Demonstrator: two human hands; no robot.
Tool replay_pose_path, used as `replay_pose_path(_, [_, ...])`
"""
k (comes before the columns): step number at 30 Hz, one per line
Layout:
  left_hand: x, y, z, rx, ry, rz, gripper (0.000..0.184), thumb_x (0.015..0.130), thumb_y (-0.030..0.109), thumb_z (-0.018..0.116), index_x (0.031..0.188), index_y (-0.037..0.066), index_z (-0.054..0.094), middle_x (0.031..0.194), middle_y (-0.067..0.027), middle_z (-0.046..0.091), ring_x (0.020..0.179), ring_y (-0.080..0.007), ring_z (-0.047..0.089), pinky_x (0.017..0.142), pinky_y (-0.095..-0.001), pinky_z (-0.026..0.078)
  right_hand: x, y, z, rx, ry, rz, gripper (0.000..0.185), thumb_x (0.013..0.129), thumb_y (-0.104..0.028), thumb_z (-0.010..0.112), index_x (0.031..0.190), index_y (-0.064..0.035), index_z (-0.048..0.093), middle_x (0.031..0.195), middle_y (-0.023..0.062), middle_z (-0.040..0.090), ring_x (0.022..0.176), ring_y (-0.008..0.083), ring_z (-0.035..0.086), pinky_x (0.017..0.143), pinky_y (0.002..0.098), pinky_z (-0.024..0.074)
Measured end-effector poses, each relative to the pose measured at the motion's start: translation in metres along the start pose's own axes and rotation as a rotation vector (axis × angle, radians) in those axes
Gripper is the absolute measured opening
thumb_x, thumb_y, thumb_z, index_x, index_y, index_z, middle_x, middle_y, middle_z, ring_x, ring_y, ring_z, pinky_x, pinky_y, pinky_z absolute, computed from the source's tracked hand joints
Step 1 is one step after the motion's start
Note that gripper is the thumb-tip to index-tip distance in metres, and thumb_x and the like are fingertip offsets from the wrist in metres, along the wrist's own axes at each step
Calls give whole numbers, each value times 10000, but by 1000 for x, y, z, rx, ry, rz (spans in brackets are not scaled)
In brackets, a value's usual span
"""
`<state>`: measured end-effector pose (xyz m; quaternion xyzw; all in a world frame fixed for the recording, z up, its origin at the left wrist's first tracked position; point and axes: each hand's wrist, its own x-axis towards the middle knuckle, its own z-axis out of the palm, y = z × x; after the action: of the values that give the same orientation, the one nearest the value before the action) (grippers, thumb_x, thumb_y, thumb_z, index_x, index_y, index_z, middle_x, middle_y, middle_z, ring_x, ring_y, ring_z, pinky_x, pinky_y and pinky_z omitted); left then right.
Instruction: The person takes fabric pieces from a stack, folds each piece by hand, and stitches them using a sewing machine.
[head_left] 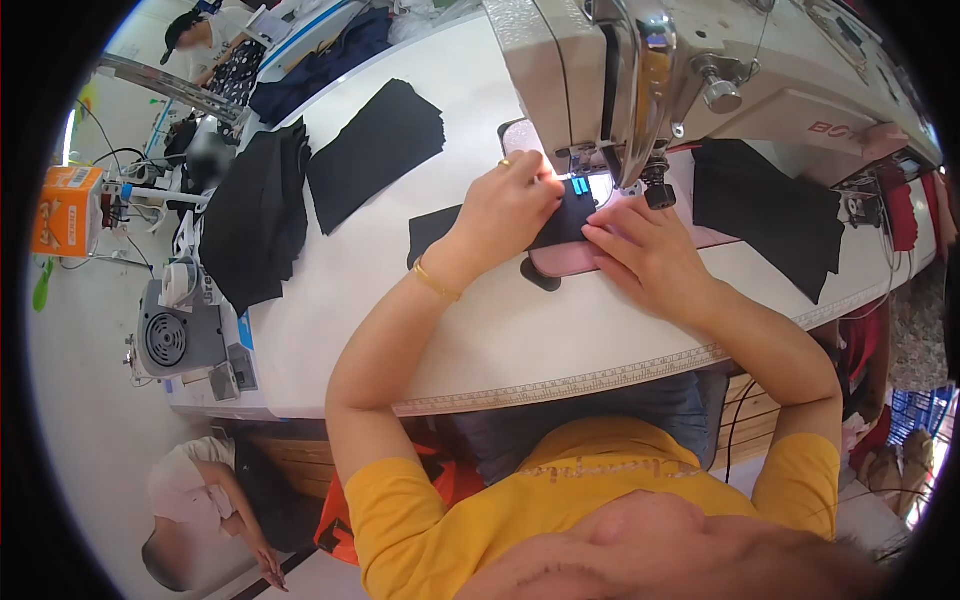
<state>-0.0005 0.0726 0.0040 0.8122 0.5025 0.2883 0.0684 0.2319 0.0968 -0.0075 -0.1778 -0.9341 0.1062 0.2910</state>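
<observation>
A black fabric piece (568, 222) lies on the pink plate (562, 262) of the sewing machine (715, 95), its upper part close to the lit presser foot. My left hand (512, 208) is closed, with its fingers pinched together at the fabric's left edge near the needle; the fingertips are partly hidden. Flat against the right side of the same piece rests my right hand (645, 248), fingers stretched out. Another black piece (430, 232) shows partly under my left wrist.
Stacks of black cut pieces lie at the left (255, 215) and at the back (375, 150) of the white table (330, 330). More black fabric (765, 215) lies right of the machine head. A printed ruler (570, 382) follows the near edge. Two other people are at the left.
</observation>
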Motion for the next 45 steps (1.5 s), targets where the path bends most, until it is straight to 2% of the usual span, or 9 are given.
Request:
replay_pose_path(3, [-9,11,-4,80,15,270,164,734,21,665,893,53,641,1040,-77,600,986,-264,593,840,-369,498,-1,1,-1,16,-3,-3,332,744,-128,730,1065,-66,668,1133,51,604,1020,252,566,783,380,433])
replay_pose_path(12, [-9,-18,6,-172,16,208,314,761,-79,613,1035,55,687,1110,-102,622,1056,-294,586,921,-363,479,3,6,2,-7,13,19,366,727,-130,736,1074,-60,647,1105,56,604,1012,264,562,812,388,440])
replay_pose_path(27, [-58,-38,-56,69,-49,-105,348,762,-114,583,1042,54,703,1148,-77,636,1076,-274,584,916,-350,492,4,8,0,52,-30,40,330,719,-66,727,1035,-37,636,1058,80,599,983,284,555,795,393,460])
replay_pose_path(30, [-53,-22,-60,197,-61,-48,264,761,-9,654,1015,46,703,1069,-90,629,996,-276,591,862,-351,498,3,11,1,61,-13,13,319,729,-68,722,1035,-42,636,1070,77,597,988,285,555,791,394,454])
replay_pose_path(36, [-75,50,-68,64,-534,-216,375,726,248,755,989,2,649,927,-115,575,862,-290,586,715,-384,485,3,9,-3,45,-27,0,308,743,-75,711,1038,-52,626,1085,70,594,1001,286,558,812,400,439])
replay_pose_path(37, [-75,56,-65,67,-537,-218,375,726,248,755,989,2,649,927,-115,575,862,-290,586,715,-384,485,3,9,-2,49,-24,0,308,743,-75,711,1038,-52,626,1085,70,594,1001,286,558,812,400,439])
replay_pose_path(39, [-71,65,-58,363,-362,184,306,745,291,734,862,31,621,863,-86,546,843,-247,552,680,-350,463,2,10,-1,55,-2,-16,301,748,-68,703,1038,-53,622,1090,71,590,1011,282,555,818,402,436])
replay_pose_path(43, [-59,55,-29,320,-250,250,308,770,324,713,831,38,617,857,-74,536,844,-225,536,669,-325,441,1,11,-5,74,8,-11,295,762,-65,697,1048,-53,623,1096,71,600,993,291,567,817,402,439])
replay_pose_path(45, [-49,58,-23,494,-227,25,347,743,329,736,862,24,620,887,-98,570,878,-246,573,711,-333,486,-2,13,-7,19,32,71,283,772,-48,690,1049,-59,634,1088,74,623,967,306,583,822,405,450])
